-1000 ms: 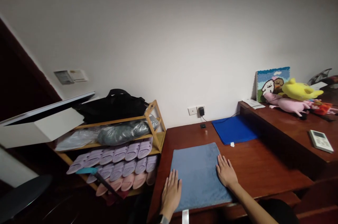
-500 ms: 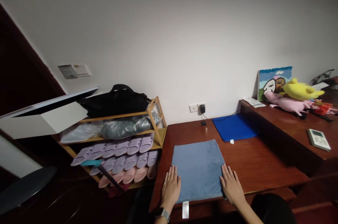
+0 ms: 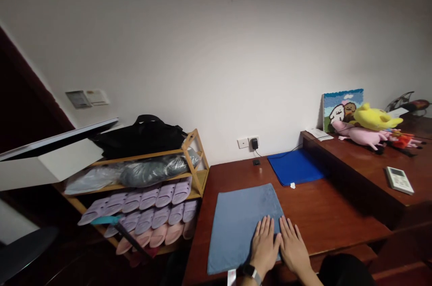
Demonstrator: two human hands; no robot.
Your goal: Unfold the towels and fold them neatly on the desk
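A flat, square grey-blue cloth pad [image 3: 241, 218] lies on the reddish-brown wooden desk [image 3: 337, 218], a white tag sticking out at its front edge. My left hand [image 3: 265, 243] rests flat on the pad's right part, fingers stretched forward, a watch on the wrist. Beside it, my right hand [image 3: 294, 243] lies flat along the pad's right edge, fingers straight. The two thumbs are close together, and neither hand grips anything. Further back on the desk is a bright blue pad [image 3: 295, 167] with a small white tag.
Left of the desk stands a wooden shoe rack [image 3: 200, 178] with several slippers [image 3: 165, 194] and a black bag [image 3: 145, 135] on top. A raised ledge at right carries plush toys [image 3: 362, 135] and a white remote-like device [image 3: 399, 180]. A black plug [image 3: 254, 143] sits in the wall socket.
My left hand has moved right, from the pad's left edge to beside my right hand. My right hand stays at the right edge. The view has shifted slightly.
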